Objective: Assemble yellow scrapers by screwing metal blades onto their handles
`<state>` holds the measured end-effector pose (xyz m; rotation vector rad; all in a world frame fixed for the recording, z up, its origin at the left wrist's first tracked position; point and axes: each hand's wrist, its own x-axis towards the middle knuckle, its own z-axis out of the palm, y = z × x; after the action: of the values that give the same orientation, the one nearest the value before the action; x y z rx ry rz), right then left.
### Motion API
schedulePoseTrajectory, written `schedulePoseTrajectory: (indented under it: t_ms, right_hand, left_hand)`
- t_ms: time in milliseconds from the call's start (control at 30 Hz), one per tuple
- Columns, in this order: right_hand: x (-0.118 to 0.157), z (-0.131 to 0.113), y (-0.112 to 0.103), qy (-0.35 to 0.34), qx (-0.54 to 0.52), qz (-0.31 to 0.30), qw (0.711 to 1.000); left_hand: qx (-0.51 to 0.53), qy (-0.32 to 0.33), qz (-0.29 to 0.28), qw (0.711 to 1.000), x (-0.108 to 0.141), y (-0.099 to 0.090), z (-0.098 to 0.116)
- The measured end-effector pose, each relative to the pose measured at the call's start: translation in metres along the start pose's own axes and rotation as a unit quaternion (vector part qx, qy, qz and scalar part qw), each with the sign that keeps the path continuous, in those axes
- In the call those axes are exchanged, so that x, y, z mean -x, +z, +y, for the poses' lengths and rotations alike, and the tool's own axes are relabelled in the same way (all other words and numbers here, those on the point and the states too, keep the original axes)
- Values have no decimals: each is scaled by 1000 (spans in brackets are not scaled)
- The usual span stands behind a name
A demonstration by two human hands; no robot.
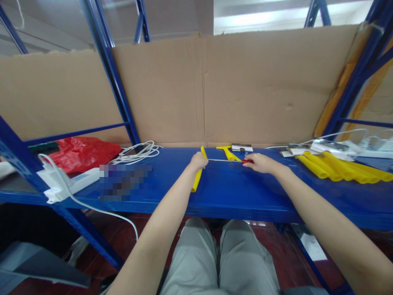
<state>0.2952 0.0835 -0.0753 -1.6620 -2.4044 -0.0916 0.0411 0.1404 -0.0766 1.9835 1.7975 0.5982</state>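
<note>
My left hand (199, 160) is closed round a yellow tube (197, 180), held over the blue table near its middle. In my right hand (257, 162) is a red-handled tool (247, 162), and its thin metal shaft (222, 160) points left, reaching the tube at my left hand. Whether the tip touches or enters the tube cannot be made out. Behind the shaft lies a yellow T-shaped piece (229, 153), with a small black-and-white packet (242, 148) beside it.
Several yellow tubes (344, 167) lie at the right. On the left are a red plastic bag (86, 153), a coiled white cable (138, 153) and a white power strip (86, 180). Cardboard (260, 90) stands behind the blue table (233, 192), between blue posts.
</note>
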Motion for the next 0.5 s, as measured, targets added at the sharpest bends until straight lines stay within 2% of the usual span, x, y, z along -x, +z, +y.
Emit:
schedulePoseTrajectory:
  t_ms: [500]
  right_hand:
    - [2, -4, -1, -4, -19, 33, 999]
  left_hand:
    - [0, -5, 1, 1000, 1, -1, 1]
